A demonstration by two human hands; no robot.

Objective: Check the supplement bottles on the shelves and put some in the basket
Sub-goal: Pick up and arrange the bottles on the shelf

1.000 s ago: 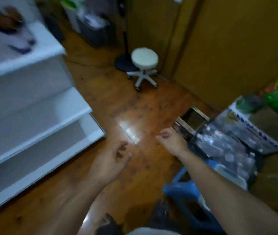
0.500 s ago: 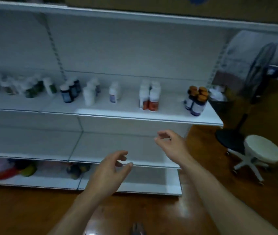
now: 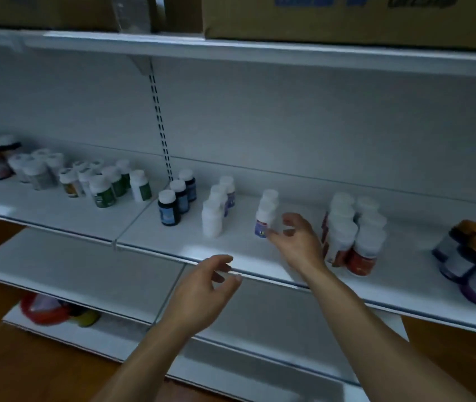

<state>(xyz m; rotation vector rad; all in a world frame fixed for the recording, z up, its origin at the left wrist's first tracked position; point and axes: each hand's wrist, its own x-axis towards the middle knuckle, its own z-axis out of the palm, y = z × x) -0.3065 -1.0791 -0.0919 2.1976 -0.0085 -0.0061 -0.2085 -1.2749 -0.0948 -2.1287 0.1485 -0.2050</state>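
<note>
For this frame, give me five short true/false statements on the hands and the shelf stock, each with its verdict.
1. The left hand holds a bottle. False: it is empty, fingers loosely curled.
2. The right hand is open, right beside the purple-label bottle. True.
3. A cardboard box stands on the top shelf. True.
4. The orange-capped bottles stand at the left end of the middle shelf. False: they stand at its right end.
5. Three dark bottles stand left of the plain white bottles. True.
</note>
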